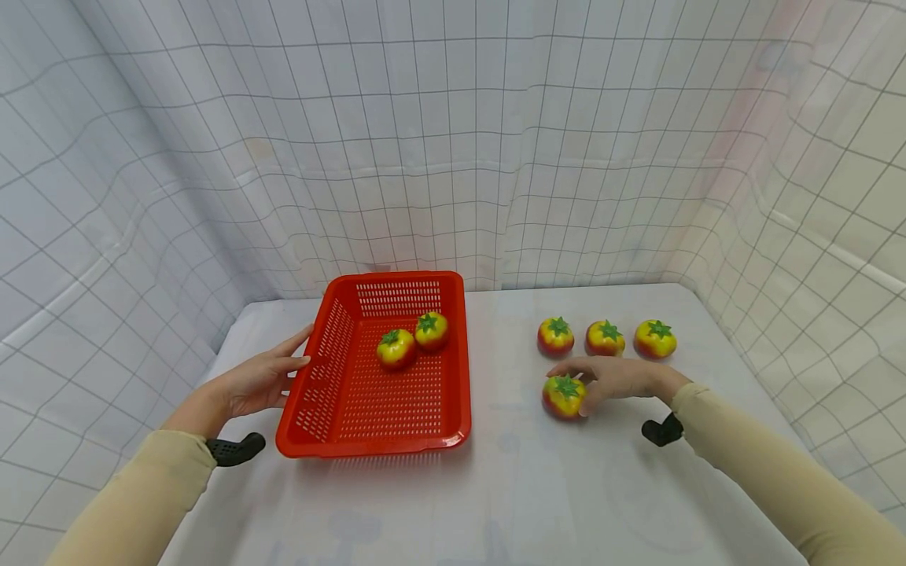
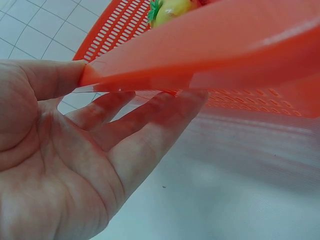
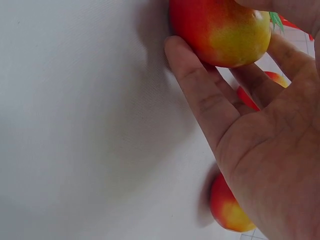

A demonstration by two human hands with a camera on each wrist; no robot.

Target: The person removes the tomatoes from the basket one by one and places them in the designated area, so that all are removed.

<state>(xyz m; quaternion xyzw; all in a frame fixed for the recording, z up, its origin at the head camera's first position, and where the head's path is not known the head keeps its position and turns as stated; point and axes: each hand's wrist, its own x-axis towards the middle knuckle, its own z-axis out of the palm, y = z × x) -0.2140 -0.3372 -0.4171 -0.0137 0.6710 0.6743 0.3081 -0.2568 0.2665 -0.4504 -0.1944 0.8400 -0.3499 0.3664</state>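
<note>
A red perforated plastic basket [image 1: 378, 448] stands on the left of the table, with two red-and-yellow fruits [image 1: 396, 350] with green leafy tops inside it. My left hand [image 1: 258, 381] holds the basket's left rim, its thumb at the edge and its fingers under the rim against the outer wall, as the left wrist view shows. On the right, my right hand [image 1: 612, 379] has thumb and fingers round another red-and-yellow fruit [image 3: 225, 32]. Whether this fruit touches the table is hard to tell.
Behind the right hand, three more such fruits, the left one [image 1: 555, 337] among them, lie in a row on the white table [image 1: 510, 503]. White gridded curtains [image 1: 425, 141] hang around the back and sides.
</note>
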